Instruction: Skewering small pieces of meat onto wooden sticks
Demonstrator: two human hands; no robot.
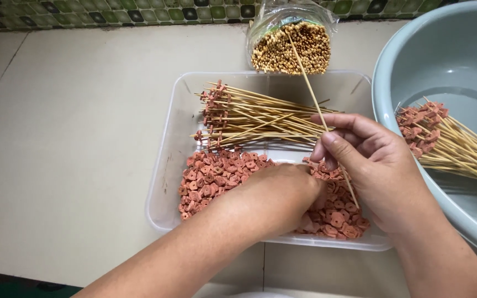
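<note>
My right hand [374,165] pinches a bare bamboo skewer [310,88] that slants up toward the back. My left hand [282,193] reaches down into a heap of small reddish-brown sausage pieces [213,179] in a clear plastic tray [167,165], its fingertips hidden among the pieces. I cannot see whether it holds one. Several skewers tipped with sausage pieces [249,118] lie in the back half of the tray.
A grey-blue basin [443,55] at the right holds more finished skewers [448,140]. A plastic bag of bare skewers [291,47], seen end-on, stands behind the tray. Everything rests on a beige tiled floor [67,138], with a green mosaic wall behind.
</note>
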